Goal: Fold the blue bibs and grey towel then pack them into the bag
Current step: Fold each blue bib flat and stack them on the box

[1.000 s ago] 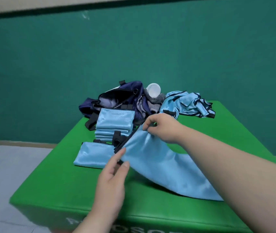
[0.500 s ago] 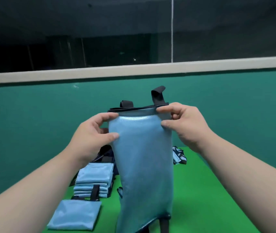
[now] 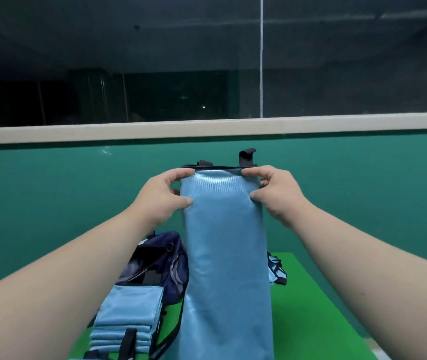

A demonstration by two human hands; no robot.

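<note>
**While both hands pinch its top corners, a blue bib hangs upright over the counter**

Seen from the head camera, the left hand [image 3: 163,201] grips the left top corner of the blue bib [image 3: 225,255]. Its fingers [image 3: 181,175] curl over the black-trimmed edge and the thumb presses the near face, so the cloth is clamped between them. Below that forearm, a stack of folded bibs [image 3: 131,313] sits on the green counter [image 3: 311,307], with the navy bag [image 3: 160,261] just behind it. The held bib hangs flat down the middle, covering part of the bag, and its lower end runs out of view. Two black straps [image 3: 246,157] stick up behind its top edge. Just right of it, a crumpled bib [image 3: 276,272] peeks out on the counter. The right hand [image 3: 277,196] clamps the right corner in the same way.
</note>
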